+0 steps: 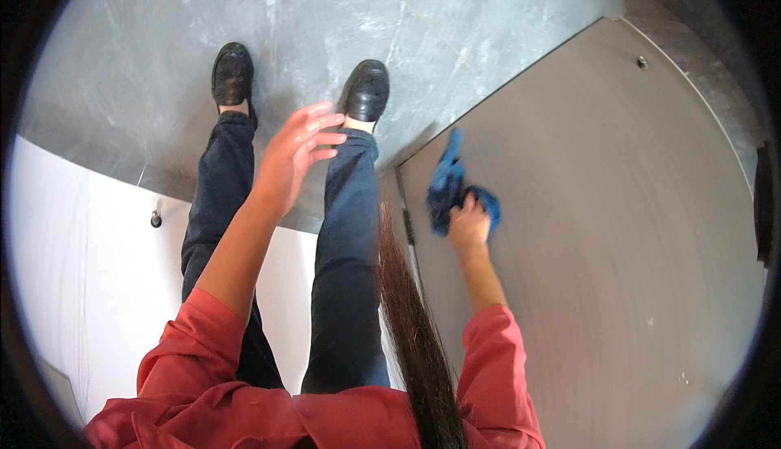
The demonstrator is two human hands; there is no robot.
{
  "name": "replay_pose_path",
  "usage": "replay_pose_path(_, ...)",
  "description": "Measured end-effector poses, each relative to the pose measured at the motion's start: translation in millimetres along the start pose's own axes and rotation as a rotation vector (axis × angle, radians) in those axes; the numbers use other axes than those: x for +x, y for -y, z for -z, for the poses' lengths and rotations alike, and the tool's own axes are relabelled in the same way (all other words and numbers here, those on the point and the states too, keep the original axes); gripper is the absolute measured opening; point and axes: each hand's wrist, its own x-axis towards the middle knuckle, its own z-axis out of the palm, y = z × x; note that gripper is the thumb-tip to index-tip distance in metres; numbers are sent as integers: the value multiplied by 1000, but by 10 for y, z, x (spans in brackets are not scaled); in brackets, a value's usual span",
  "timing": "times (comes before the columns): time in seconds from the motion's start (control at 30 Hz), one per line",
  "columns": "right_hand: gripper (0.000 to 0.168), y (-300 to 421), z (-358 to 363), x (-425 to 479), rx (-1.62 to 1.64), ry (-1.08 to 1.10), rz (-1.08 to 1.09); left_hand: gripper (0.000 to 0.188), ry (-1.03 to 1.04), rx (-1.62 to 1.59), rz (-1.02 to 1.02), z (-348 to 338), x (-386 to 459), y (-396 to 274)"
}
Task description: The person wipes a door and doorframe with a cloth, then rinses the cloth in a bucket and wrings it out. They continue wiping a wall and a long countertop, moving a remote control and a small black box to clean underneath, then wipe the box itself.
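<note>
My right hand (pixel 471 222) grips a crumpled blue cloth (pixel 447 183), part of which hangs loose beyond the fingers. The cloth lies against the lower part of a grey-brown door panel (pixel 567 205), near its hinged edge. A dark hinge (pixel 408 227) shows just left of the cloth. In front of my legs my left hand (pixel 299 147) is held in the air, holding nothing, its fingers apart and slightly bent. The fingers look wet and shiny.
Below are a grey marbled floor (pixel 317 16) and my black shoes (pixel 368 90). A white wall (pixel 110 254) with a small door stop (pixel 156 219) stands behind my legs at left. A small metal fitting (pixel 642 62) sits on the door panel. A long lock of hair (pixel 415 321) hangs into view.
</note>
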Motion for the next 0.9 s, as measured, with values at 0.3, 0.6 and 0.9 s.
replay_pose_path(0.3, 36, -381, 667, -1118, -18, -71, -282, 51, -32, 38, -23, -133, 95, -39)
replay_pose_path(0.6, 42, -1651, 2073, -531, -141, -611, -655, 51, -34, 84, -8, -105, 113, 33)
replay_pose_path(0.9, 27, -273, 195, 805, -143, -224, -117, 52, -34, 57, 2, -113, 122, 27)
